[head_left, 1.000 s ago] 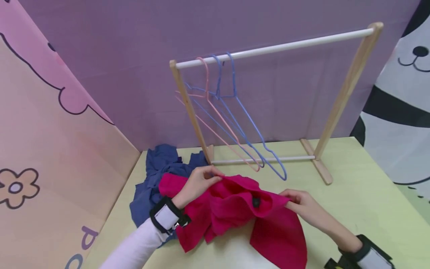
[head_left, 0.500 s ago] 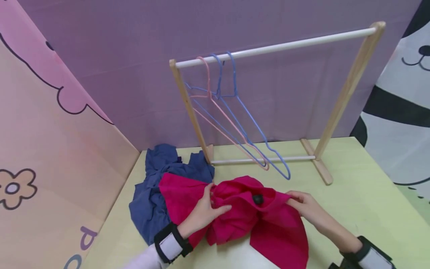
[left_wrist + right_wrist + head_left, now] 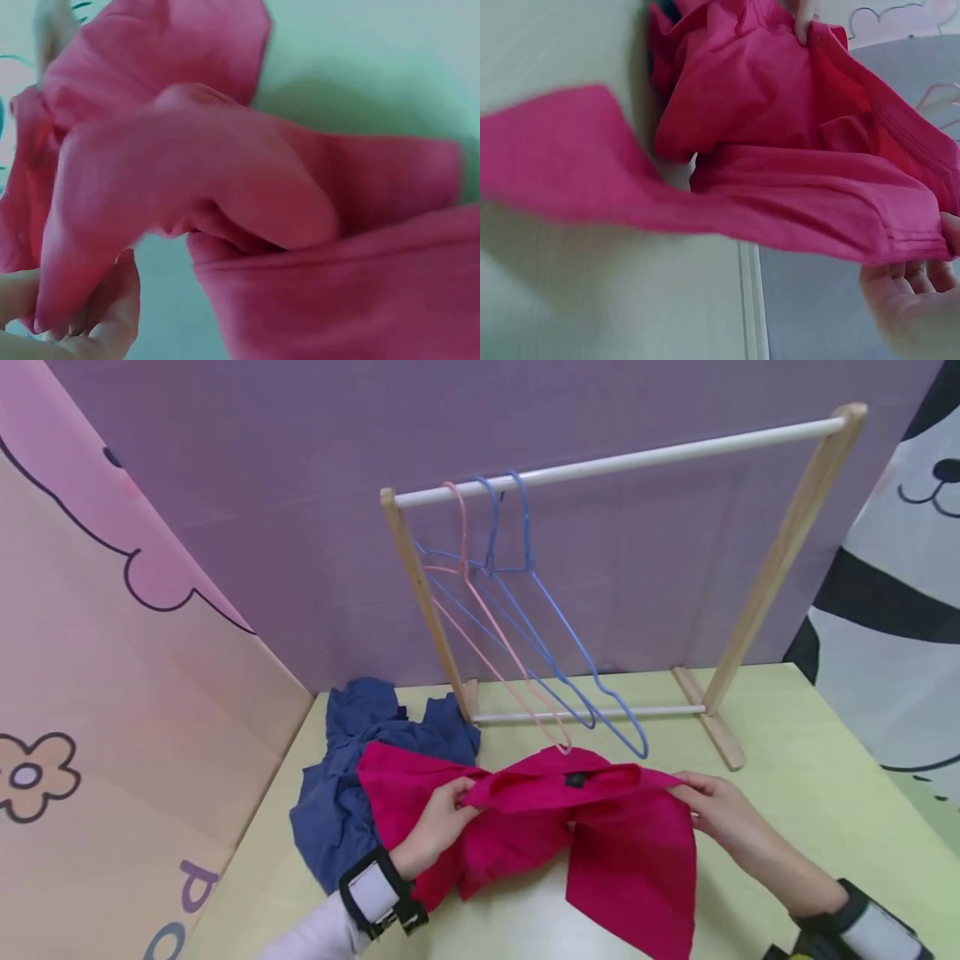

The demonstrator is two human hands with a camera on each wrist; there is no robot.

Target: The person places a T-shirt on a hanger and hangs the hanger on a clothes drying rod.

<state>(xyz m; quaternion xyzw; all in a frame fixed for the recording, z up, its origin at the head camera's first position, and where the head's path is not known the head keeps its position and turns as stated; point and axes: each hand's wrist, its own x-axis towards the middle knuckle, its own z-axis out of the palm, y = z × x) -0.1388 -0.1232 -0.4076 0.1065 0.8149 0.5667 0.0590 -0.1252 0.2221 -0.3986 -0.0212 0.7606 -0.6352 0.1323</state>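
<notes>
A bright pink garment (image 3: 517,843) is held up off the table by one edge of its opening, and a dark label (image 3: 576,780) shows inside. My left hand (image 3: 437,822) pinches the left end of that edge between thumb and fingers. At the right end, my right hand (image 3: 720,806) pinches it the same way. Loose panels of the cloth hang below; whether it is a shirt or another piece cannot be told. In the right wrist view, the stitched edge of the pink garment (image 3: 802,202) stretches between both hands. Folds hide part of the left fingers in the left wrist view.
A crumpled blue garment (image 3: 341,810) lies at the left of the pale table (image 3: 795,760), partly beneath the pink one. Behind stands a wooden rack (image 3: 780,552) with a white rail. A pink hanger (image 3: 517,660) and two blue hangers (image 3: 585,652) hang at its left.
My left hand loosened its pinch, shifted down the cloth, and now pinches the edge again. The right hand moved slightly right and the opening is drawn straighter. The pink hanger swung.
</notes>
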